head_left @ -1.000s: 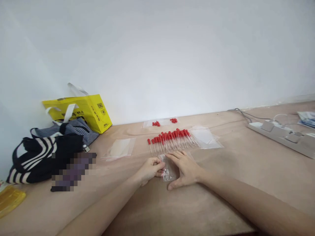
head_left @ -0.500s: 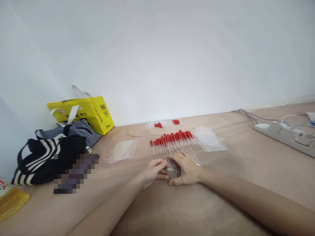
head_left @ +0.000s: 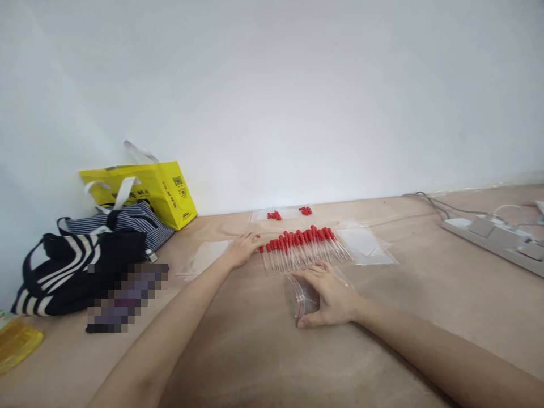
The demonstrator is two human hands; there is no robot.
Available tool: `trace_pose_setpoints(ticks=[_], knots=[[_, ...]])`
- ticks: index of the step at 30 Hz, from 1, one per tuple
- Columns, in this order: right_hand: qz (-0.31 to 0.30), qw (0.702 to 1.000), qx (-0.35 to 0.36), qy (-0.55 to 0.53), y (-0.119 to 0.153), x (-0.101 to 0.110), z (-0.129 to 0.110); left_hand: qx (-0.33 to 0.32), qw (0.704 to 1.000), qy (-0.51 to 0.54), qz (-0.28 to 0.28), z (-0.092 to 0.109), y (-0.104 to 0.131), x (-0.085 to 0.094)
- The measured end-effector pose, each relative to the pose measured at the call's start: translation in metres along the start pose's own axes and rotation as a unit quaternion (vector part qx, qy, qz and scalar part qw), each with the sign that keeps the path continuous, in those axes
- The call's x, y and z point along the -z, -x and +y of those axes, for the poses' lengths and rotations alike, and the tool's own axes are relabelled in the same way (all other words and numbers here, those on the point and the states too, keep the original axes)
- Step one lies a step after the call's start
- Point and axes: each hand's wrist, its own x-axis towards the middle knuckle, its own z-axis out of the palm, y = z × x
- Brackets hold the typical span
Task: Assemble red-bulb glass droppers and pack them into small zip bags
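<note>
My right hand holds a small clear zip bag with a red seal line, thumb and fingers spread across its mouth. Reaching forward, my left hand has its fingers stretched out beside the leftmost dropper of a row. The droppers have red bulbs and thin clear stems pointing toward me. Whether my left fingertips touch the end bulb cannot be made out.
Flat clear bags lie left and right of the row. Behind it, loose red bulbs rest on plastic. A yellow bag and dark striped pouch stand left; a power strip lies right.
My left hand has let go of the zip bag's edge and moved forward and left to the end of the dropper row. My right hand stays at the bag.
</note>
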Motion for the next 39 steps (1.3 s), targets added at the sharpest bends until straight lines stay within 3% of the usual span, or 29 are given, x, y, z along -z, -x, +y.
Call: trace_pose_setpoints(ticks=[7,12,17,20,26,31,34,37,39], knots=[[-0.004,1.0,-0.009,0.0,-0.006,-0.003,-0.006,-0.072,0.997,-0.011,-0.032,-0.01,-0.002,0.004],[0.0,1.0,-0.006,0.011,-0.011,-0.006,-0.014,-0.059,0.998,-0.015,-0.022,-0.01,0.033,0.018],[0.014,0.999,-0.029,0.022,-0.012,-0.011,-0.014,0.038,0.995,0.092,0.028,0.019,0.084,0.033],[0.032,0.999,-0.031,0.018,-0.013,-0.013,-0.013,0.085,0.98,0.175,0.035,0.047,0.098,0.036],[0.044,0.998,-0.027,0.023,-0.014,-0.017,-0.017,0.093,0.962,0.254,0.033,0.08,0.089,0.037],[0.043,0.998,-0.02,0.041,-0.014,-0.017,-0.019,0.102,0.94,0.315,0.084,0.104,0.072,0.036],[0.048,0.998,-0.014,0.039,-0.014,-0.018,-0.018,0.142,0.885,0.432,0.104,0.119,0.062,0.031],[0.051,0.998,-0.008,0.029,-0.014,-0.02,-0.017,0.138,0.813,0.56,0.076,0.126,0.054,0.028],[0.052,0.998,-0.006,0.028,-0.015,-0.021,-0.016,0.122,0.822,0.554,0.049,0.126,0.051,0.029]])
